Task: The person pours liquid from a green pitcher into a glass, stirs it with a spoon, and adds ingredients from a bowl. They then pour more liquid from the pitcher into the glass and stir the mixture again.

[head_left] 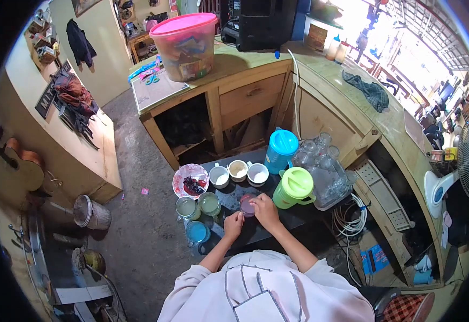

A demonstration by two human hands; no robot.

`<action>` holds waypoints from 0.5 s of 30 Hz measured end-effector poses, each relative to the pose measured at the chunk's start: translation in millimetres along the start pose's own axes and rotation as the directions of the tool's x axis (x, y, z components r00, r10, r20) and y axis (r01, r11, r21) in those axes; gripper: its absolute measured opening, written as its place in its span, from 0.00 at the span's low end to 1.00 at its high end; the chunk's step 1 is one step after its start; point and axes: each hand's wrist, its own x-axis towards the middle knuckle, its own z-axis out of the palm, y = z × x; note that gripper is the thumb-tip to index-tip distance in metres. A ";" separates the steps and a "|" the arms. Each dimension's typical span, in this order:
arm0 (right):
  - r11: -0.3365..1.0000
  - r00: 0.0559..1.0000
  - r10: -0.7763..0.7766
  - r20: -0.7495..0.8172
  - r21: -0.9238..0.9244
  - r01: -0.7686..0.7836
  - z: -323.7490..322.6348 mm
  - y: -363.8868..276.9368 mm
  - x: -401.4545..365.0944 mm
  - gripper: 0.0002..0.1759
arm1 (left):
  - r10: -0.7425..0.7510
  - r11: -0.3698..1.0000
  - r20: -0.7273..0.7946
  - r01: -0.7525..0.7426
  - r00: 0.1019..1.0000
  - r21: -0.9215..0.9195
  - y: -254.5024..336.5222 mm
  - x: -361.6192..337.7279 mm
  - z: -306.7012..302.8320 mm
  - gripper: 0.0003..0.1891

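On the low dark table (234, 236), a glass of pinkish liquid (247, 205) stands between my hands. My left hand (234, 225) is closed at the lower left of this glass, and what it grips is too small to name. My right hand (265, 210) has its fingers pressed together at the glass's rim; whatever they hold is hidden. To the left are two glasses of pale liquid (186, 207) (210, 204) and a glass of blue liquid (197, 232). Behind them sit a patterned plate with dark red pieces (178, 188) and three white cups (238, 170) with pale contents.
A blue pitcher (281, 152) and a green pitcher (293, 188) stand right of the cups, beside a clear tray with glassware (328, 185). Beyond is a wooden counter (250, 70) with a pink-lidded tub (185, 48). A fan (468, 155) is at the far right.
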 end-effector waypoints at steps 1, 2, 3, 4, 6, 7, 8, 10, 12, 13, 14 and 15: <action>1.000 1.000 0.009 0.005 -0.020 -0.009 -3.6 -2.9 2.6 0.05 | 0.000 1.000 -0.004 0.000 1.000 0.003 -1.0 0.6 0.6 0.23; 0.999 1.000 0.018 0.010 -0.041 -0.018 -7.2 -6.0 4.9 0.05 | -0.001 1.000 -0.008 0.001 1.000 0.006 -1.8 0.6 1.6 0.23; 0.998 0.999 0.028 0.015 -0.063 -0.027 -9.1 -7.3 6.1 0.05 | -0.002 1.000 -0.011 0.003 1.000 0.008 -2.4 -0.2 2.7 0.24; 0.998 0.997 0.066 0.035 -0.022 -0.065 -8.0 -6.3 5.2 0.04 | -0.011 1.000 0.003 0.011 1.000 0.006 -3.2 -1.5 3.3 0.24; 0.989 0.988 0.134 0.074 0.057 -0.138 -5.3 -6.0 6.0 0.04 | -0.021 1.000 0.031 0.021 0.999 0.003 -4.7 -0.5 3.5 0.26; 0.986 0.980 0.152 0.132 0.052 -0.160 -6.7 -6.9 6.8 0.05 | -0.007 1.000 0.029 0.007 1.000 0.006 -5.4 -0.1 3.9 0.26; 0.995 0.986 0.099 0.132 -0.016 -0.098 -9.8 -6.3 8.3 0.05 | 0.008 1.000 0.030 -0.008 1.000 0.011 -6.3 -0.6 3.9 0.26; 0.988 0.991 -0.002 0.135 -0.152 0.023 -16.4 -6.7 13.0 0.04 | 0.033 0.999 0.030 -0.033 0.999 0.027 -7.8 -0.3 3.1 0.27; 0.980 0.995 -0.031 0.091 -0.192 0.048 -17.7 -7.2 15.1 0.04 | 0.051 0.997 0.030 -0.052 0.998 0.049 -7.3 -0.1 3.1 0.27; 0.981 0.996 -0.047 0.069 -0.187 0.059 -15.0 -6.1 13.4 0.04 | 0.020 0.999 0.011 -0.020 1.000 0.038 -5.8 -0.6 5.0 0.27; 0.981 0.997 -0.061 0.049 -0.181 0.069 -11.7 -5.3 11.3 0.04 | 0.023 0.998 0.005 -0.023 1.000 0.054 -5.5 -0.5 5.7 0.27; 0.991 0.997 -0.027 0.075 -0.129 0.037 -8.9 -6.6 10.2 0.04 | 0.024 0.997 -0.001 -0.024 1.000 0.070 -5.7 -1.0 5.6 0.27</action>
